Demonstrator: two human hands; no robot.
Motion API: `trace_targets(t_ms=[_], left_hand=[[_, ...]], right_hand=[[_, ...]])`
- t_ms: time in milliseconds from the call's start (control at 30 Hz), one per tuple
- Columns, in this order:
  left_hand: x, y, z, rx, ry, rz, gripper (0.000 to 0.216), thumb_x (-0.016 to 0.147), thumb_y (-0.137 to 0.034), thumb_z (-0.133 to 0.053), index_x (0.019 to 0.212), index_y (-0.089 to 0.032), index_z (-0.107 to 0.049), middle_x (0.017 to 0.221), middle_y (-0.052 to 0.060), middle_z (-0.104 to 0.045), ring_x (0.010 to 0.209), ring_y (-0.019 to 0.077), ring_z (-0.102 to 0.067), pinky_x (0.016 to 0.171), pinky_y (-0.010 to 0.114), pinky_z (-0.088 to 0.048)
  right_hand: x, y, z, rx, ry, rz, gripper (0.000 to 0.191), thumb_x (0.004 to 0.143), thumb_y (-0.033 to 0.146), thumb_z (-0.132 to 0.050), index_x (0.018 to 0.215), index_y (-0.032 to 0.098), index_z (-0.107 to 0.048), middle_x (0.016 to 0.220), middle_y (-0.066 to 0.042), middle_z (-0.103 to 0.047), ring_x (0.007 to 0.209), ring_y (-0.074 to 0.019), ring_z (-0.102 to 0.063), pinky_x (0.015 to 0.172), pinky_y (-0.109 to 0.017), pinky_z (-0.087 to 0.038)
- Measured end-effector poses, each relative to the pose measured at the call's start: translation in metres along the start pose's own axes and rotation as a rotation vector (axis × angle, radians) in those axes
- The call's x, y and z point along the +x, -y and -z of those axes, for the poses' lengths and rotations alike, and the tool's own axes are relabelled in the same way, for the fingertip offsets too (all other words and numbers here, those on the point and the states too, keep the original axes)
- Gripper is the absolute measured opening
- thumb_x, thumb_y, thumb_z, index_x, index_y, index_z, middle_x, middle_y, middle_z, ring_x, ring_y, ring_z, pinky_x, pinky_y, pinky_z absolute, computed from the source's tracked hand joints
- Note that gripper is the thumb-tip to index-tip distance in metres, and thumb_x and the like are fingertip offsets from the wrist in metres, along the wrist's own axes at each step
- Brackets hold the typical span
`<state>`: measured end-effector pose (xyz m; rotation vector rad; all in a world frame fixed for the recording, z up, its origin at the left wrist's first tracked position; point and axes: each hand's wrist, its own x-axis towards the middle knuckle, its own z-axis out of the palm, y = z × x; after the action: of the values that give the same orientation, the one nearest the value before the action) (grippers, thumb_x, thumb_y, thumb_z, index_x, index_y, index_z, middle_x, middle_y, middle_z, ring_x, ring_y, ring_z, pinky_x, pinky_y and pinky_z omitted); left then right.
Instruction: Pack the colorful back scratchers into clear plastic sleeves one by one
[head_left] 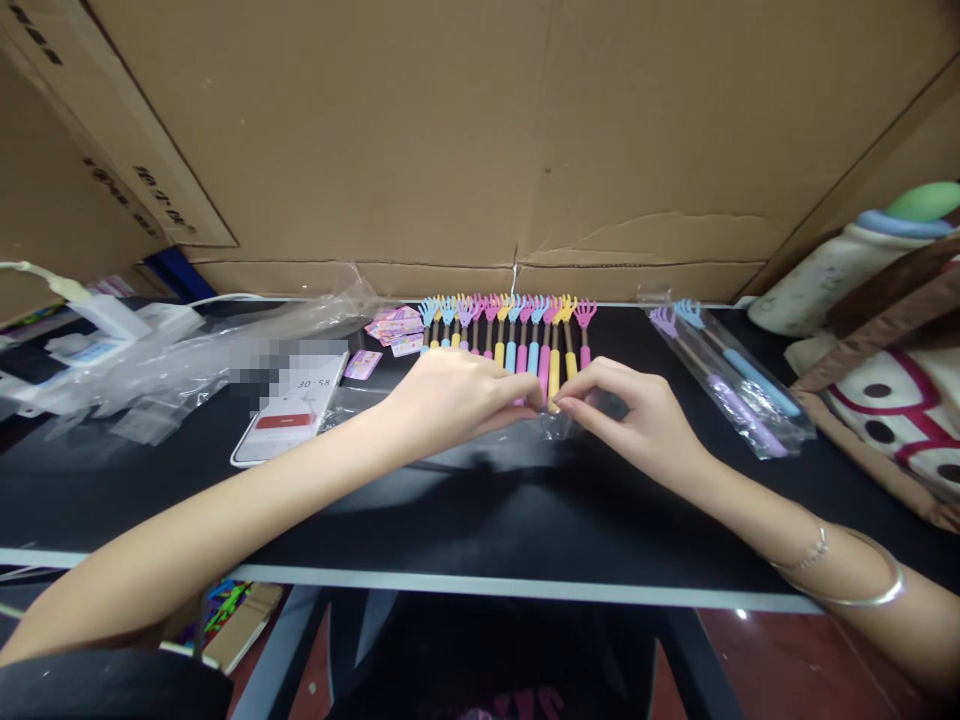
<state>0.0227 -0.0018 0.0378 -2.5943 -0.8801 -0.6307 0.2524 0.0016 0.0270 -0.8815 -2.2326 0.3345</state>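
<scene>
A row of several small back scratchers (510,325) with coloured claw heads and pink, blue and yellow handles lies on the black table (480,510), by the cardboard wall. My left hand (457,395) and my right hand (637,415) meet at the near ends of the handles. Both pinch a clear plastic sleeve (559,425) between fingertips, right at the end of a yellow handle (553,375). Whether a scratcher sits inside the sleeve I cannot tell.
A phone (292,405) lies left of my left hand, beside crumpled clear plastic bags (187,355) and small pink cards (396,328). Two bagged scratchers (731,385) lie to the right, next to a patterned bag (892,400). Cardboard (480,140) walls the back.
</scene>
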Motion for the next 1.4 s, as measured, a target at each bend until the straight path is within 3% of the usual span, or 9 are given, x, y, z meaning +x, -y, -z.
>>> trace_targets(t_ms=[133,300,433,633,733,833,933,1167,1400], left_hand=[[-0.001,0.010,0.008,-0.022,0.102,0.072,0.016,0.095,-0.037,-0.057,0.092,-0.027,-0.069,0.068,-0.005,-0.072,0.058,0.0122,-0.065,0.049,0.023,-0.028],[-0.011,0.035,0.020,0.003,0.182,0.179,0.023,0.095,-0.042,-0.053,0.090,-0.027,-0.070,0.067,-0.004,-0.071,0.059,0.0121,-0.063,0.052,0.021,-0.029],[-0.024,0.057,0.028,-0.007,0.211,0.350,0.022,0.091,-0.045,-0.057,0.091,-0.028,-0.071,0.065,-0.006,-0.069,0.054,0.0116,-0.058,0.053,0.020,-0.029],[-0.036,0.080,0.033,-0.183,0.200,0.440,0.028,0.089,-0.048,-0.056,0.091,-0.024,-0.071,0.058,-0.005,-0.063,0.053,0.0106,-0.055,0.055,0.020,-0.032],[-0.038,0.085,0.032,-0.309,0.161,0.467,0.030,0.088,-0.047,-0.056,0.088,-0.021,-0.070,0.063,-0.003,-0.066,0.055,0.0104,-0.056,0.059,0.021,-0.039],[-0.040,0.087,0.030,-0.430,0.060,0.536,0.030,0.087,-0.045,-0.055,0.088,-0.018,-0.067,0.082,0.002,-0.071,0.068,0.0125,-0.062,0.066,0.023,-0.047],[-0.041,0.088,0.025,-0.507,-0.045,0.625,0.029,0.089,-0.045,-0.053,0.091,-0.017,-0.063,0.091,0.004,-0.070,0.073,0.0132,-0.062,0.066,0.023,-0.049],[-0.039,0.085,0.012,-0.922,-0.144,0.782,0.026,0.083,-0.042,-0.060,0.089,-0.018,-0.052,0.076,-0.001,-0.062,0.059,0.0111,-0.062,0.059,0.024,-0.054],[-0.043,0.091,0.005,-1.054,-0.126,0.881,0.034,0.078,-0.041,-0.069,0.097,-0.018,-0.053,0.065,-0.003,-0.061,0.054,0.0108,-0.064,0.053,0.019,-0.052]], right_hand=[[0.006,-0.012,0.010,0.059,0.009,-0.096,0.020,0.092,0.034,-0.058,0.080,0.020,-0.064,0.065,0.000,-0.065,0.055,-0.0124,-0.056,0.055,-0.025,-0.044],[0.013,-0.042,0.029,-0.041,-0.100,-0.141,0.019,0.087,0.037,-0.064,0.079,0.020,-0.065,0.062,0.001,-0.060,0.049,-0.0109,-0.045,0.048,-0.025,-0.035],[0.017,-0.054,0.047,-0.062,-0.205,-0.178,0.017,0.085,0.035,-0.066,0.079,0.019,-0.066,0.058,0.002,-0.055,0.049,-0.0096,-0.039,0.049,-0.026,-0.031],[0.019,-0.063,0.069,0.047,-0.181,-0.327,0.018,0.080,0.033,-0.072,0.077,0.015,-0.067,0.051,0.003,-0.051,0.044,-0.0064,-0.040,0.046,-0.026,-0.028],[0.019,-0.069,0.068,0.125,-0.166,-0.438,0.020,0.081,0.033,-0.072,0.079,0.014,-0.068,0.049,0.003,-0.053,0.041,-0.0056,-0.041,0.044,-0.026,-0.026],[0.019,-0.075,0.058,0.217,-0.158,-0.552,0.021,0.083,0.034,-0.070,0.081,0.013,-0.066,0.047,0.005,-0.051,0.038,-0.0043,-0.038,0.041,-0.025,-0.023],[0.018,-0.083,0.045,0.343,-0.122,-0.625,0.023,0.083,0.037,-0.070,0.082,0.015,-0.064,0.051,0.004,-0.053,0.040,-0.0056,-0.043,0.041,-0.023,-0.027],[0.013,-0.101,0.031,0.467,-0.109,-0.615,0.038,0.071,0.051,-0.079,0.088,0.021,-0.065,0.055,0.002,-0.061,0.043,-0.0100,-0.049,0.039,-0.023,-0.036],[0.016,-0.098,0.033,0.567,-0.090,-0.599,0.036,0.064,0.047,-0.083,0.081,0.021,-0.064,0.049,0.005,-0.055,0.043,-0.0074,-0.048,0.041,-0.020,-0.037]])
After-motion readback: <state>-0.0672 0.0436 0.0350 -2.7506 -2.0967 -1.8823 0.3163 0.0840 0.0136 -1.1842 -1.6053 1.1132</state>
